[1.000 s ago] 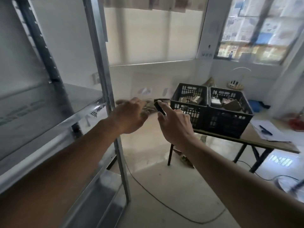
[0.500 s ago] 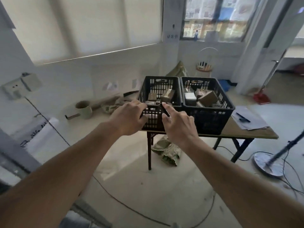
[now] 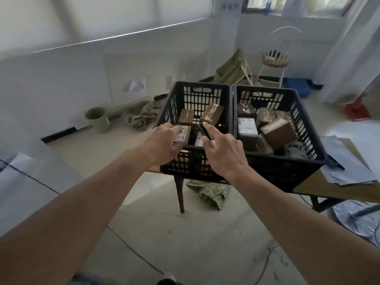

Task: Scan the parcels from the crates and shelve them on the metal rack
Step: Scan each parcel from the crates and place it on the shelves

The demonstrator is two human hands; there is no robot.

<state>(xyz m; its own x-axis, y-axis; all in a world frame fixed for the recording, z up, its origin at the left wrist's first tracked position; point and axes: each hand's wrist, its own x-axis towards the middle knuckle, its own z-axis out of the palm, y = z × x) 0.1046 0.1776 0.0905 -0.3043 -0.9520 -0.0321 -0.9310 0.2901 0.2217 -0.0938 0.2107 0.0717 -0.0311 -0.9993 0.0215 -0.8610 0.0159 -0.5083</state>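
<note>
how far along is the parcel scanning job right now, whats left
Nothing visibly done here: the rack is out of view. In hand: the right hand holds a dark scanner over the left crate, while the left hand reaches for a labelled parcel. Left: several parcels remain there and more fill the right crate.

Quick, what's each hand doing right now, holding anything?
Left hand: open, empty, reaching toward a labelled parcel in the left crate.
Right hand: holding a small black scanner.
</note>
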